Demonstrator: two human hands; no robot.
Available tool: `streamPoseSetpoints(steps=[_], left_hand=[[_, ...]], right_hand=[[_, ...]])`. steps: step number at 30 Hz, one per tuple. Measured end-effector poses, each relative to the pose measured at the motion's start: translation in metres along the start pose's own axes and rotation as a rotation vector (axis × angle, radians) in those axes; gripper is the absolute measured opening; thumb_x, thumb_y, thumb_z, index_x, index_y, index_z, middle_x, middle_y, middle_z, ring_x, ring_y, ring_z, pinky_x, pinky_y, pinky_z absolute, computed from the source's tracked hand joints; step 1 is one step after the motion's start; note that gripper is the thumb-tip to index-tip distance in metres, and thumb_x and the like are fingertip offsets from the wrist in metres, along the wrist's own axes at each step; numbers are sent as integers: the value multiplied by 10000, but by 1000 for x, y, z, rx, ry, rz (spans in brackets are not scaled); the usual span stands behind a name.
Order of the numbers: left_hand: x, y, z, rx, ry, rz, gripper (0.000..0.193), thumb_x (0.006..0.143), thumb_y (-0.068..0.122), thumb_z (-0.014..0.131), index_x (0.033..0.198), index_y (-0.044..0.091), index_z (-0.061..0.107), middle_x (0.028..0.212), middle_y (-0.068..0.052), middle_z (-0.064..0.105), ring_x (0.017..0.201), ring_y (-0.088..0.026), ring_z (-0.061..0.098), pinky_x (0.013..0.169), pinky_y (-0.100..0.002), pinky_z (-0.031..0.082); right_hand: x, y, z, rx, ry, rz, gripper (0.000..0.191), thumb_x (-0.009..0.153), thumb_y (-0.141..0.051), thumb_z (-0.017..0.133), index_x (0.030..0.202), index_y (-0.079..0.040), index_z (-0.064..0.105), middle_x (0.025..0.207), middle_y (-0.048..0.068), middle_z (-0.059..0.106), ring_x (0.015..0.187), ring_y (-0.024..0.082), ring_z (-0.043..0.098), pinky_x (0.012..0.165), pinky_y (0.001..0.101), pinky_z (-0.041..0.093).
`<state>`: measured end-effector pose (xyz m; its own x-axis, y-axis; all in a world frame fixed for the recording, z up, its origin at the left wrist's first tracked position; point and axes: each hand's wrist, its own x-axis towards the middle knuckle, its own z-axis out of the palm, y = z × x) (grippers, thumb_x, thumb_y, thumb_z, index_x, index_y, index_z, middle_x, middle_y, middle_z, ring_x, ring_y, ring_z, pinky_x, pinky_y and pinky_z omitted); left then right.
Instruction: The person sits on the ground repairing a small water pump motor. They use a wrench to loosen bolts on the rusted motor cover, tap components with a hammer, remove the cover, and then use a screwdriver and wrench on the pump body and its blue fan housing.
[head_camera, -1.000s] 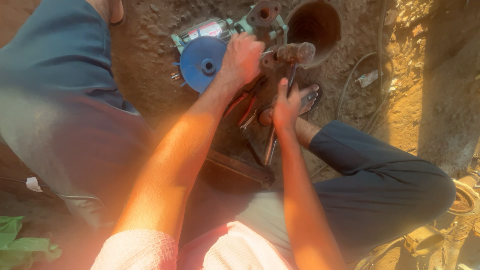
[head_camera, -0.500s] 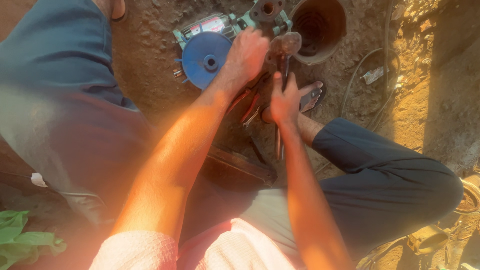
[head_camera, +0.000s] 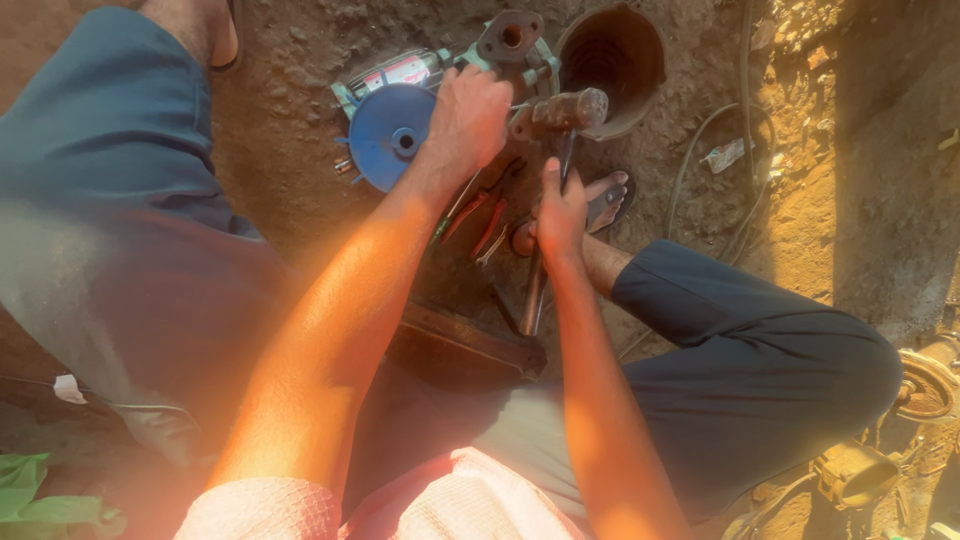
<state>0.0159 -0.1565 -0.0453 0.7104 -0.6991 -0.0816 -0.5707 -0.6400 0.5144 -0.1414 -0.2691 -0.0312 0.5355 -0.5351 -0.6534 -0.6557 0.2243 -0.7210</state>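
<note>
While the right hand (head_camera: 560, 210) closes around the handle of a hammer (head_camera: 560, 112), the rusty hammer head hangs just above the small green machine (head_camera: 500, 50) on the dirt ground (head_camera: 290, 60), close beside the left hand (head_camera: 468, 115). The right fingers wrap the handle about midway, thumb laid up along it, and the shaft runs down from the head past the wrist toward a dark metal bar (head_camera: 470, 345) lying across the person's lap. The left hand is curled shut on a part of the machine, just right of its round blue cover (head_camera: 385, 135); what exactly the fingers grip is hidden under the knuckles. Half a second ago the hammer head stood a little nearer the left hand; now it sits slightly farther right and higher over the machine, and the right hand has slid a touch lower on the handle. The left hand has kept its place on the machine.

Red-handled pliers (head_camera: 480, 215) lie on the soil between the two forearms. Just behind the hammer head is a dark round pot (head_camera: 625, 60), open upward. A bare foot in a sandal (head_camera: 610, 195) rests right of the right hand, and thin cables (head_camera: 700, 150) curl over the ground beyond it.
</note>
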Motion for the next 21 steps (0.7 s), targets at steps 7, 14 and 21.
streamPoseSetpoints(steps=[7,14,21], left_hand=[[-7,-1,-8,-427,166,-28,91,857,29,705,929,38,760,967,-174,740,944,-378,696,821,-454,546],[3,-1,-18,-947,91,-227,214,853,72,747,1059,55,805,917,-94,795,802,-158,725,713,-296,572],[4,-4,-50,-1252,26,-315,214,827,33,765,1036,8,805,878,-60,780,711,-83,662,628,-264,536]], right_hand=[[-5,-6,2,-82,20,4,445,1032,-448,511,1296,-93,556,622,-48,423,459,73,431,387,261,368],[-1,4,5,-27,-17,-134,462,1093,-450,503,1344,-67,566,694,-51,476,522,63,450,448,250,389],[-3,2,12,60,-3,-62,400,1056,-458,518,1185,-82,557,606,-42,427,425,100,422,361,287,349]])
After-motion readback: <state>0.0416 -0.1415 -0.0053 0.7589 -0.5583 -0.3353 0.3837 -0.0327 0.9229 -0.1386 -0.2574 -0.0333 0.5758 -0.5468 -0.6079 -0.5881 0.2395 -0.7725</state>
